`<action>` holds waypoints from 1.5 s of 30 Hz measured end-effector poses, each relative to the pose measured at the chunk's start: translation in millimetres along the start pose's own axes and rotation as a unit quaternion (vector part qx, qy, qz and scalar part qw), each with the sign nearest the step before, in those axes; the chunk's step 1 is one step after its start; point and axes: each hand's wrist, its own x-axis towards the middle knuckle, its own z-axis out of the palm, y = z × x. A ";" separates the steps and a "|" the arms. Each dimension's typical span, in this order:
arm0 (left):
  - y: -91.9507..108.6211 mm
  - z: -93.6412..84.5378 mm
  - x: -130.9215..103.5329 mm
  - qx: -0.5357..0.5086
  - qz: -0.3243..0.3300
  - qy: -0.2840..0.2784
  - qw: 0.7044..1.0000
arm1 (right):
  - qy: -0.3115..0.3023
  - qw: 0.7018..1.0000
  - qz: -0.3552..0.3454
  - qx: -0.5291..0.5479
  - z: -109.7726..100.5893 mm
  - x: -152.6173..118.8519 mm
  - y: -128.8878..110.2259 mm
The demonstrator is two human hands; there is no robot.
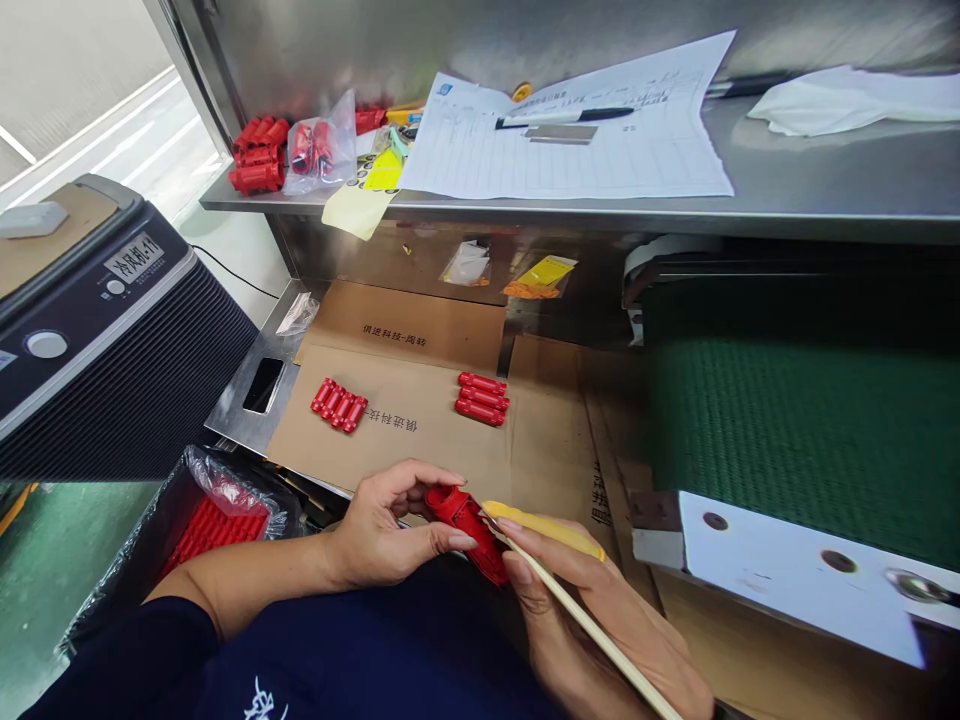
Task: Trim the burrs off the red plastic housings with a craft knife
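My left hand (394, 525) is closed around one end of a red plastic tube-shaped part (469, 530), thumb on the near side and fingers behind. The part is tilted, its round open end toward the upper left. My right hand (592, 610) grips a slim brush-like tool with a pale wooden handle (592, 625), held like a pen. Its thin tip meets the part's side; the exact tip shape is too small to tell. A yellow finger cot (551, 525) covers one right finger. Beyond my hands, red parts (339, 405) and three more red parts (481, 398) lie on cardboard (420, 450).
At left stand a black-lined bin (277, 490) of red parts and a dark air cooler (150, 330). A phone (264, 385) lies beside the cardboard. The steel shelf (795, 185) bears papers (480, 160), a pen and bagged red parts. A green conveyor belt (795, 430) is at right.
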 end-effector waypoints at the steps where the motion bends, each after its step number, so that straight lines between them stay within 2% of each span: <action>1: 0.0 -0.1 0.0 0.010 0.008 0.002 1.000 | -0.009 1.000 -0.001 -0.003 -0.9 -1.0 0.3; 9: 1.9 -1.7 0.1 0.106 0.062 0.023 0.992 | -0.034 0.999 -0.002 0.027 -10.6 -2.6 2.4; 12: 4.1 -1.2 0.9 0.075 0.042 0.008 0.996 | -0.054 0.999 -0.006 0.005 -15.2 -2.2 3.5; 16: 6.3 0.1 1.5 0.031 0.000 -0.005 1.000 | -0.038 0.999 0.007 -0.014 -14.1 -3.2 2.2; 23: 4.1 0.2 -0.6 0.023 -0.010 -0.006 1.000 | -0.027 0.999 0.027 -0.010 -9.0 -1.8 -2.1; 26: 2.2 -1.1 -1.8 0.040 0.018 -0.004 0.999 | -0.019 1.000 0.007 0.000 -7.8 2.1 -1.7; 30: 0.2 -3.2 -1.8 0.114 0.091 0.014 0.989 | -0.038 0.998 0.025 0.037 -2.4 5.8 1.3; 33: -0.2 -2.4 -1.3 0.153 0.118 0.036 0.981 | -0.031 0.998 -0.023 0.041 2.8 5.5 3.9; 37: 0.7 2.2 -2.4 0.093 0.069 0.050 0.992 | -0.002 0.996 -0.087 0.006 6.7 2.8 5.4; 45: 11.0 3.2 0.2 -0.024 -0.062 0.067 0.996 | -0.002 0.998 -0.037 0.058 0.0 -2.5 7.5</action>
